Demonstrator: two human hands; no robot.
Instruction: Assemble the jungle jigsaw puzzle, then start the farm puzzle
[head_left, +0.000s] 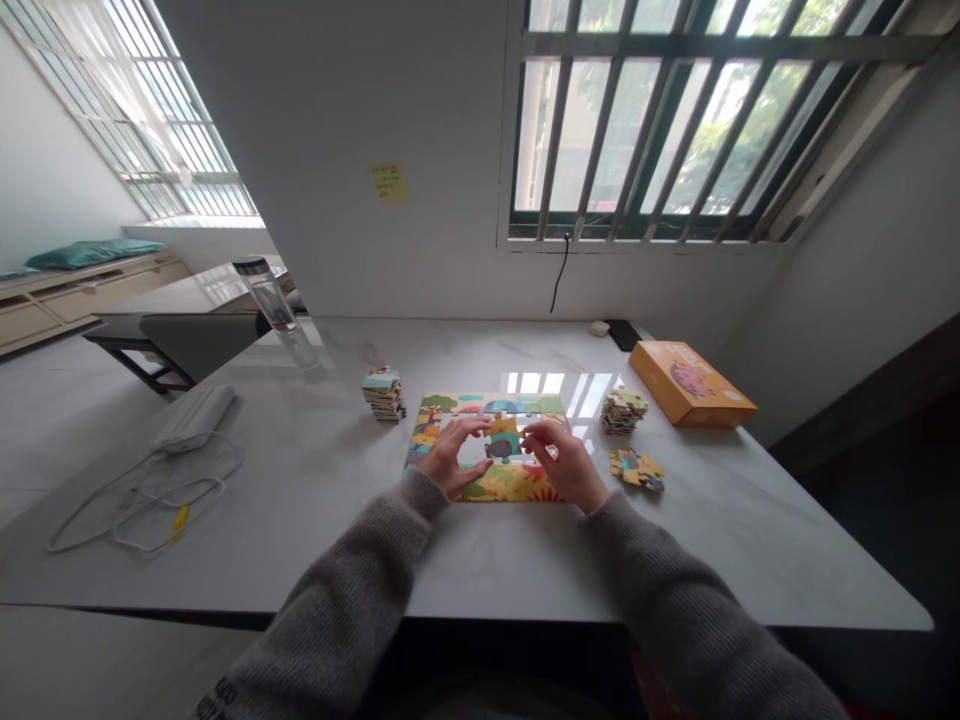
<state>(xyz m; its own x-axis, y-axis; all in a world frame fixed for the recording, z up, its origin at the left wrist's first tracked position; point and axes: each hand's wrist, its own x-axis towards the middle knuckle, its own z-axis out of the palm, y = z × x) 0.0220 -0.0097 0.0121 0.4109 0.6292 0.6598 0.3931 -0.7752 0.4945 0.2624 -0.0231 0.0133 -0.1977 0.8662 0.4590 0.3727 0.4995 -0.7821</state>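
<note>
While the left hand [448, 456], thumb and fingers apart, flanks the middle piece [504, 446], the right hand [566, 462] bunches its fingertips at the other side, any hold unclear: jigsaw puzzle [495, 488], part-filled, centre of frame, on white counter [510, 560]; first stack [385, 394] of pieces, left of centre; second stack [623, 412], right of centre; orange box [690, 385], right.

Jigsaw [501, 484] in yellow, green, blue & red cartoon print. Surface [502, 570] is white w/ faint grey marbling. Box [690, 388] is orange w/ pink motif. Sleeves [360, 585] are grey, L one w/ dk lettering. Sticky note [389, 183] is yellow w/ dk writing. Cushion [94, 253] is teal.
</note>
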